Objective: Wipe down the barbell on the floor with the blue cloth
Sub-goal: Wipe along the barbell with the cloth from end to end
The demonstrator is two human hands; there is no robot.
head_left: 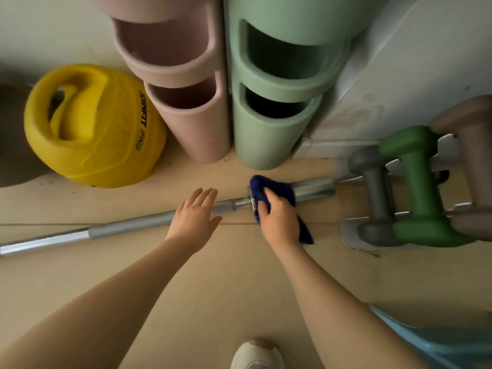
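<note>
Fingers (266, 201) of my right hand (278, 222) are curled over the blue cloth (277, 189), pinching it down around the barbell (127, 227) where the thick collar meets the sleeve. My left hand (194, 222) lies flat on the shaft at about nine o'clock from the cloth, its fingers straight and close together, holding nothing, only pressing down.

From the head view, the barbell lies on the floor (213, 288), running from the eight o'clock edge up toward three o'clock, its chrome sleeve (314, 189) ending just short of a rack of dumbbells (410, 190). Behind it, at twelve o'clock, stand a pink foam roller (191, 121) and a green foam roller (269, 129); a yellow weighted ball (93, 126) sits at ten o'clock. My shoe (257, 354) shows at six o'clock.

I judge the bar to be heavy, stiff steel that will not lift or bend under wiping, but it is round and smooth, so it could roll on the floor; the flat left palm seems the right way to pin it. The cloth is soft and light and will wrap to the curve, so I would keep it folded around the metal and slide along the length. The knurled or threaded stretch near the collar looks rough and may snag the fabric. The polished sleeve looks slippery, so a firm squeeze should serve there.
</note>
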